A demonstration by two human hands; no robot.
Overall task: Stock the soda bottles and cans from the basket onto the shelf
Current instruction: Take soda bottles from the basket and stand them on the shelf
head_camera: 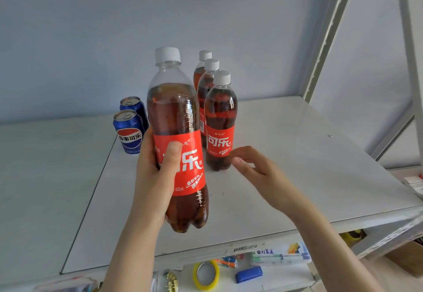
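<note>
My left hand [158,177] grips a cola bottle [180,117] with a red label and white cap, upright above the front of the white shelf [286,154]. Three more cola bottles stand in a row on the shelf behind it: the nearest [220,120], a second [207,85] and a third [201,67]. My right hand [254,168] hovers with relaxed fingers just right of the nearest standing bottle, its fingertips close to the bottle's base, holding nothing. Two blue Pepsi cans stand at the left, one in front [128,131] and one behind [135,106]. The basket is out of view.
A lower shelf below holds stationery: a yellow tape roll [206,274], a blue box [248,274], pens and clips. A metal upright [329,35] frames the shelf at the right. The shelf surface right of the bottles is bare.
</note>
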